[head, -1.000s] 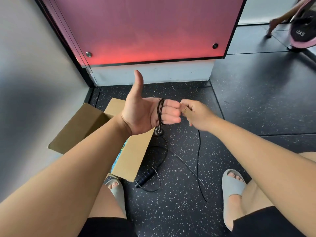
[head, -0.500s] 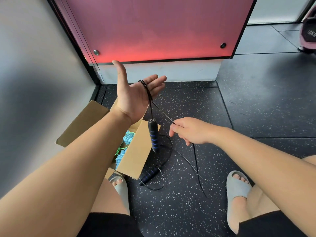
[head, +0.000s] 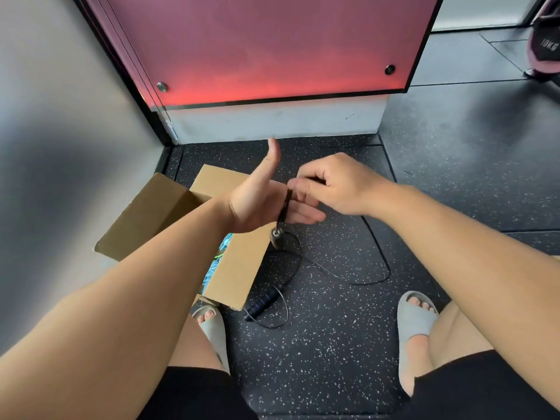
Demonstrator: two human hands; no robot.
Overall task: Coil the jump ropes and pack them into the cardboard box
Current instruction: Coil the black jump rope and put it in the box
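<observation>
A thin black jump rope (head: 285, 204) is wound in several turns around my left hand (head: 254, 204), which is held out with the thumb up and the fingers straight. One rope handle (head: 276, 236) hangs just under that hand. My right hand (head: 336, 186) pinches the rope right above my left fingers. The loose rope (head: 375, 253) trails over the floor to the second black and blue handle (head: 263, 301). The open cardboard box (head: 239, 268) stands below my left forearm, with a blue and green rope (head: 216, 262) inside, partly hidden by my arm.
I sit on speckled black rubber flooring (head: 333, 344) with my feet in grey slides (head: 415, 316). A grey wall is close on the left, and a pink panel (head: 266, 47) with a white base stands ahead. A weight plate (head: 545, 47) is at the far right.
My left hand has come down from its raised position. My right hand has risen from the floor side to my left fingers, bringing the rope over them. The slack on the floor has shifted.
</observation>
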